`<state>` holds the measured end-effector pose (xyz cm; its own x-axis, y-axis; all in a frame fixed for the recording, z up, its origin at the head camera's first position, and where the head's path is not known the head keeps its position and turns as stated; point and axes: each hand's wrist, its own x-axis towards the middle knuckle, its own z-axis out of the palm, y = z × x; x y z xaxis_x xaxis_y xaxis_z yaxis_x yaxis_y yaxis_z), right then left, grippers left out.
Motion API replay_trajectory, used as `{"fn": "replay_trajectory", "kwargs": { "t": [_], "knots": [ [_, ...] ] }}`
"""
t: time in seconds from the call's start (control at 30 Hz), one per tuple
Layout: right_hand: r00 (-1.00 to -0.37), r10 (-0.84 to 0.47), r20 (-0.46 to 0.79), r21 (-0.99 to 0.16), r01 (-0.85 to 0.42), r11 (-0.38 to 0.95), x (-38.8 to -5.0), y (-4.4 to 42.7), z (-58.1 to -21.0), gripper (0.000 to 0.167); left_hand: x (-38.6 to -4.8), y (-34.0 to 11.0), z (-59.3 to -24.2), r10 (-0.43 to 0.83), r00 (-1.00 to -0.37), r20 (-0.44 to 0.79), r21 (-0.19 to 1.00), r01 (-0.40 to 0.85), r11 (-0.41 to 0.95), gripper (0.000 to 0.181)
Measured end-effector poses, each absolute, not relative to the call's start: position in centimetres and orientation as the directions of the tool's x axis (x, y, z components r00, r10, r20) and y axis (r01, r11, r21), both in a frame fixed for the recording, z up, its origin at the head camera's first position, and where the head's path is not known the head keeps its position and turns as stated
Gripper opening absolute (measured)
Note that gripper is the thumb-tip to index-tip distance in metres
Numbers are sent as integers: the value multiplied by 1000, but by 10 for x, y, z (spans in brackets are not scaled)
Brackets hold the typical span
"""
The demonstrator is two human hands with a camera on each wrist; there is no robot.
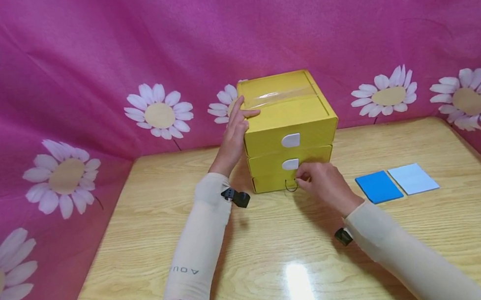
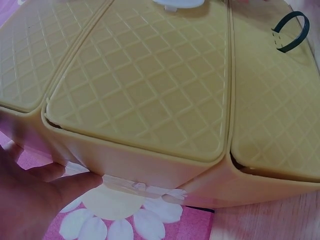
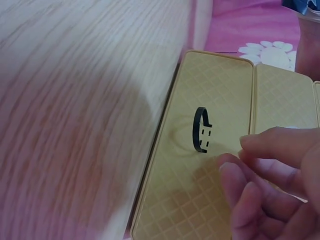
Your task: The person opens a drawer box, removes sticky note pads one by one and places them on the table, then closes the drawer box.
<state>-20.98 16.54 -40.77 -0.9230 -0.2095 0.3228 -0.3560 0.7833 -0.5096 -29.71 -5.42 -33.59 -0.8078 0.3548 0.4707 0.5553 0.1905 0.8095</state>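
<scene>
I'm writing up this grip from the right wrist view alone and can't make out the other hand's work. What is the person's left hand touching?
Observer: The left hand rests on the upper left edge of the yellow drawer box, as the person faces it, with its thumb on the top.
Operator: Thanks. Is anything stuck on that top?
Observer: Yes, a strip of clear tape runs across it.
Operator: And does anything lie on the table to the right of the box?
Observer: Two flat squares, side by side: a blue square nearer the box and a light blue square beyond it.
</scene>
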Motion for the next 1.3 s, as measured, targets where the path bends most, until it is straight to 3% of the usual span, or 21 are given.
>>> {"fn": "replay_trajectory", "kwargs": {
  "t": [0.73,1.3],
  "knots": [
    [-944,-276,183,-425,-329,843,-212,154,-419,5,-306,-53,-343,337,-804,491,793,572,210,50],
    [-951,-266,156,-406,-307,861,-212,151,-421,5,-306,-53,-344,334,-804,492,797,570,198,50]
  ]
}}
